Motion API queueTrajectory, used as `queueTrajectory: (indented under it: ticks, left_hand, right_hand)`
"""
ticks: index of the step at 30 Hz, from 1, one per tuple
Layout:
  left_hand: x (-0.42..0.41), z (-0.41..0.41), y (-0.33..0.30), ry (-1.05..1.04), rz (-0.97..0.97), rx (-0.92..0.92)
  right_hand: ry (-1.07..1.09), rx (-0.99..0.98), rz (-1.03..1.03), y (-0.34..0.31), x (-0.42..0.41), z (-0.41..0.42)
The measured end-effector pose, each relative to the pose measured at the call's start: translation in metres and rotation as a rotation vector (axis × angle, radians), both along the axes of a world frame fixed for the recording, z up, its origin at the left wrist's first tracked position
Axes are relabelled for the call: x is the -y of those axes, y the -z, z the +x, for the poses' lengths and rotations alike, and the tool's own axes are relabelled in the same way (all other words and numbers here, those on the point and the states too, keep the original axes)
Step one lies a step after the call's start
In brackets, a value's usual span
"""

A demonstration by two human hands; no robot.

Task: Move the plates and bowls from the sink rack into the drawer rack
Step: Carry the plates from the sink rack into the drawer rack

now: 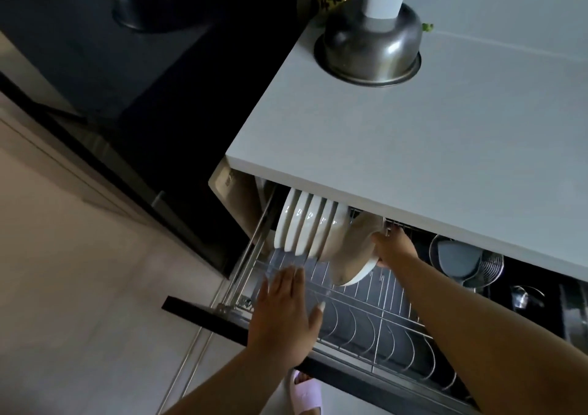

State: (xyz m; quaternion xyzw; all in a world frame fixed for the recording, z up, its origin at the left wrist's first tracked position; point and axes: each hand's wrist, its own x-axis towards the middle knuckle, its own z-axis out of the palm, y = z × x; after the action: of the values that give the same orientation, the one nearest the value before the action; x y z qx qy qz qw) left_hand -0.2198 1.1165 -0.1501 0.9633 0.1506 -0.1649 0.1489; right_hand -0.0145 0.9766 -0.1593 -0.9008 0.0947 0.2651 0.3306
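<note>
The pulled-out drawer rack (pixel 375 322) of wire dividers lies below the white counter. Several white plates (pixel 302 227) stand upright in its far left slots. My right hand (pixel 393 247) grips the rim of a white plate (pixel 353 255), held tilted just right of that row, its lower edge low over the wires. My left hand (pixel 286 306) hovers flat over the rack's front left, fingers spread, holding nothing. The sink rack is out of view.
An upturned steel bowl (pixel 370 52) with a white cylinder on it sits on the counter (pixel 413 134). A wire strainer and ladle (pixel 467 262) fill the drawer's right part. The dark drawer front (pixel 222 316) juts toward me; a slippered foot (pixel 307 392) stands below.
</note>
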Motion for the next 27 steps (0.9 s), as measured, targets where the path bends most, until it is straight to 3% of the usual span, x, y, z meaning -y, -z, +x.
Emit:
queueTrajectory:
  ticks: [16, 27]
  left_hand:
    - [-0.003, 0.000, 0.006, -0.045, -0.091, 0.039]
    - [-0.001, -0.002, 0.009, -0.062, -0.053, 0.109]
  right_hand:
    - [-0.256, 0.010, -0.186, 0.026, -0.050, 0.025]
    - [-0.324, -0.038, -0.152, 0.024, -0.058, 0.040]
